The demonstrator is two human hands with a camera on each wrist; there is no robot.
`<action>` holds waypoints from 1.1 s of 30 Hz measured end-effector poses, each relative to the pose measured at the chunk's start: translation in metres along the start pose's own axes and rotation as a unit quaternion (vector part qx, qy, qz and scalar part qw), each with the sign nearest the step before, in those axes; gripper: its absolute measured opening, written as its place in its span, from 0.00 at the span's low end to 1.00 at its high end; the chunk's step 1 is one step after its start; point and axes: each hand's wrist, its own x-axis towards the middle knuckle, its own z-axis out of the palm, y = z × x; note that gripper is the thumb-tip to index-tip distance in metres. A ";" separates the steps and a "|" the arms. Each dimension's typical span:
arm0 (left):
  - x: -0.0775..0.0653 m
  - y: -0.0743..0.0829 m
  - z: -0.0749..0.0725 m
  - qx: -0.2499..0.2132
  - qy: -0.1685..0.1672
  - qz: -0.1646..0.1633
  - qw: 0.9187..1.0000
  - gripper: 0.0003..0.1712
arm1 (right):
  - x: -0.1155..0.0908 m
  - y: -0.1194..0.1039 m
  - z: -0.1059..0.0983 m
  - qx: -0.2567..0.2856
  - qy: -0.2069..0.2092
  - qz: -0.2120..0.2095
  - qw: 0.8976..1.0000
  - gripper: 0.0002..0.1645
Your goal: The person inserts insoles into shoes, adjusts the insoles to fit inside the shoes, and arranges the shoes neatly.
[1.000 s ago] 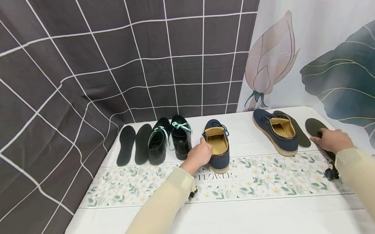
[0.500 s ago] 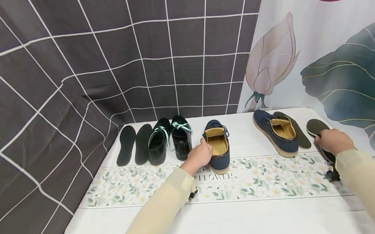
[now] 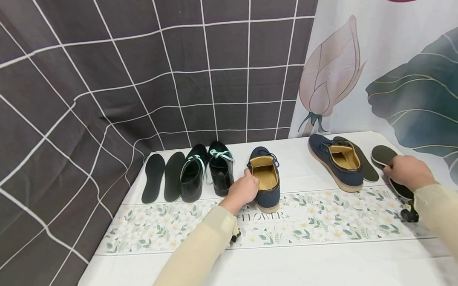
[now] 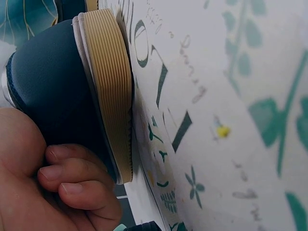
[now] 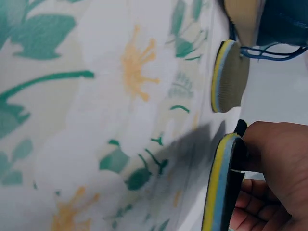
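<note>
Beyond the L hand (image 3: pixel 241 190) a dk grid cloth (image 3: pixel 142 89) is hung; beyond the R hand (image 3: pixel 408 172), a lotus-print curtain (image 3: pixel 430 17). Under both, a white-clothed table (image 3: pixel 276 269) is seen, crossed by a floral band (image 3: pixel 336 221). The near navy shoe (image 3: pixel 269 200), upright, toe pointed away, is gripped at its left side nr the heel by the L hand, fingers curled against it. Betw. the hands, closer to the R hand, the other navy shoe (image 3: pixel 348 177) is set upright, toe angled left. Just left of the L hand, a pair of blk shoes (image 3: pixel 192 190) is stood side by side; farther left of it, 2 blk insoles (image 3: pixel 154 178) are laid flat. Just left of the R hand, a grey-green insole (image 3: pixel 370 172) is laid alongside the other navy shoe. The held insole (image 3: pixel 382 154), edge layered yellow & blue, is pinched betw. thumb & fingers by the R hand, its far end shown past the knuckles. The hands are spaced well apart. On the blk shoes, mint laces (image 3: pixel 219 154) are tied.
</note>
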 end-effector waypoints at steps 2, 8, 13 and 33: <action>-0.001 0.000 0.000 0.000 0.001 0.002 1.000 0.31 | -0.003 -0.001 -0.004 -0.002 0.016 -0.011 1.000 0.21; -0.001 0.000 0.000 -0.001 0.004 0.007 1.000 0.31 | -0.010 -0.008 -0.020 0.005 0.045 -0.011 0.999 0.23; -0.001 0.000 0.000 -0.006 0.001 0.002 1.000 0.33 | -0.015 -0.019 -0.034 0.008 0.064 -0.019 0.998 0.23; -0.002 -0.001 0.000 -0.018 0.002 0.005 1.000 0.33 | -0.026 -0.103 -0.059 0.017 0.097 -0.089 0.991 0.15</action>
